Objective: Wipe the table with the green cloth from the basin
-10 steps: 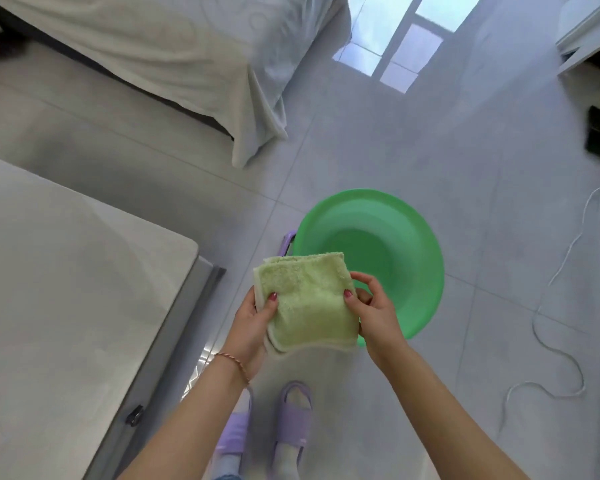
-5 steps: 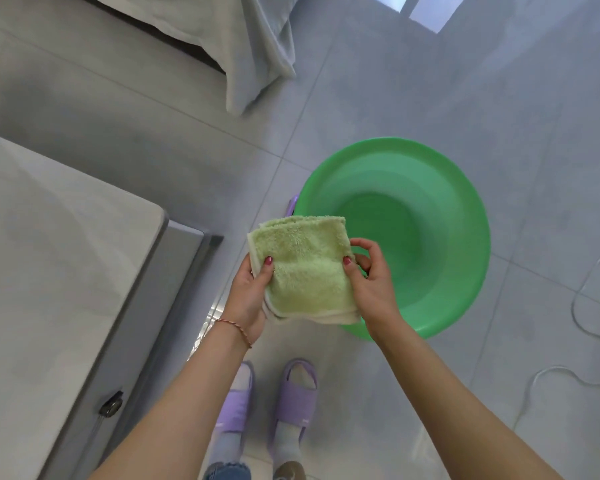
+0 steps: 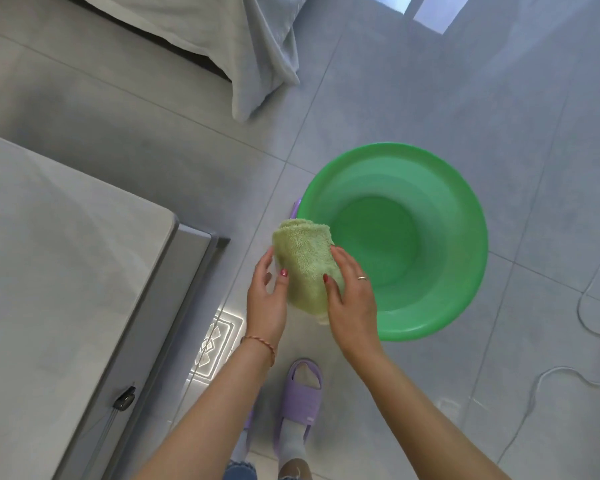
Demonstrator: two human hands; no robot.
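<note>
You hold the folded green cloth (image 3: 303, 263) between both hands above the tiled floor (image 3: 430, 98), beside the near rim of the green basin (image 3: 465, 271). Your left hand (image 3: 267, 299) pinches its left edge, thumb on top; your right hand (image 3: 352, 299) grips its right side, thumb on top. The grey table (image 3: 56, 271) stands at your left.

Folded fuzzy green cloth (image 3: 303, 263) held above floor, just beside empty green basin (image 3: 465, 216), right of grey table (image 3: 66, 258).
</note>
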